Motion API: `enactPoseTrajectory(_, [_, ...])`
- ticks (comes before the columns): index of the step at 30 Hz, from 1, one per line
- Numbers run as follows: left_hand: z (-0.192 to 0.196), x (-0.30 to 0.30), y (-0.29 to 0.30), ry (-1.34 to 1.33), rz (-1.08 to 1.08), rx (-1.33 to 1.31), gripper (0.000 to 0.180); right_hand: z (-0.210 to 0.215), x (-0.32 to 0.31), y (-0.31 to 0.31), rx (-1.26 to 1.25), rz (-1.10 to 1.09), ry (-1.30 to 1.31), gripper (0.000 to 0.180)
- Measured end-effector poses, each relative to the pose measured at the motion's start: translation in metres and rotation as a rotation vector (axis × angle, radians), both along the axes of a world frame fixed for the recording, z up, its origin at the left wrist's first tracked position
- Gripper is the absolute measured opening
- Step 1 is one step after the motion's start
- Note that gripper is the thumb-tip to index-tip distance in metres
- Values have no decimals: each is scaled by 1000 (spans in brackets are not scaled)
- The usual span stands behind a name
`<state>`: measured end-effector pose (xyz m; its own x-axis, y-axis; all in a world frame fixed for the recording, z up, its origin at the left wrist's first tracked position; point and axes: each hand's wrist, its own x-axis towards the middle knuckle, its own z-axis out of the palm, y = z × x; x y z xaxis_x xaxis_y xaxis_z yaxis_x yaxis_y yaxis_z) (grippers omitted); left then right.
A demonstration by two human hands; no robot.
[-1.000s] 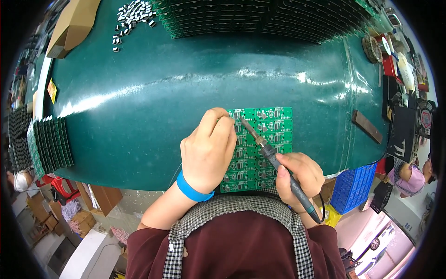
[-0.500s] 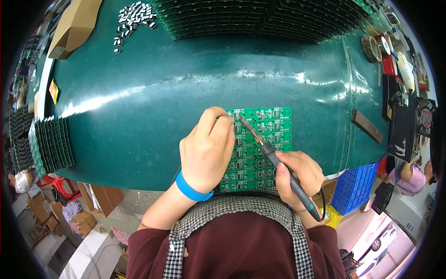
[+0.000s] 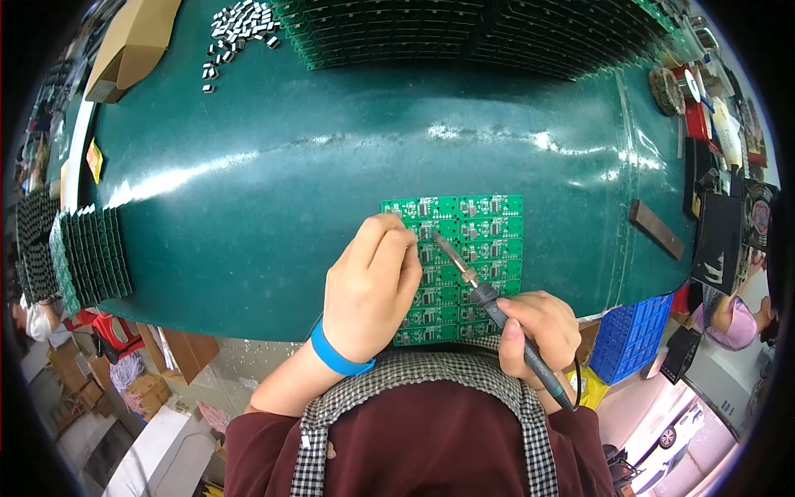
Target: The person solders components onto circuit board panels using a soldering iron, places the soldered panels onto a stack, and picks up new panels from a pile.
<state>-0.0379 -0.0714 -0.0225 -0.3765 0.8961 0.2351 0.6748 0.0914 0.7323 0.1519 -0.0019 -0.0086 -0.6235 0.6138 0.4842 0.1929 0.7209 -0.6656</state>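
A panel of green circuit boards (image 3: 490, 248) lies on the table in front of me, split into several small repeated boards with dark chips. My right hand (image 3: 542, 335) is wrapped round a soldering iron (image 3: 490, 305), whose tip touches or hovers just over the second row from the far edge. Over the panel's left side, my left hand (image 3: 370, 282) has its fingers pinched close to that tip. Whatever they hold is hidden beneath them. A blue band (image 3: 338, 352) circles my left wrist.
Tall stacks of green boards (image 3: 464, 37) line the table's far edge. Small silvery parts (image 3: 240, 26) lie loose at the far left, beside a cardboard box (image 3: 132, 50). More stacked boards (image 3: 98, 257) stand at left. A dark metal bar (image 3: 656, 229) rests at right.
Both hands and the iron's tip have shifted slightly nearer to me, from the panel's far row to the second row. The left hand has uncovered the panel's far left corner.
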Motion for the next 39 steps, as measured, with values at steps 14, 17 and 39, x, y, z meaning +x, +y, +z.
enactPoseTrajectory(14, [-3, 6, -2, 60, 6, -46, 16, -5, 0, -5, 9, -4, -1, 16])
enactPoseTrajectory(17, [-3, 8, -4, 120, 5, -89, 16, -6, 1, -8, -2, -6, 14, 15])
enactPoseTrajectory(39, [-4, 17, -12, 29, -80, -20, 15, -6, 13, -17, 23, 0, 1, 15])
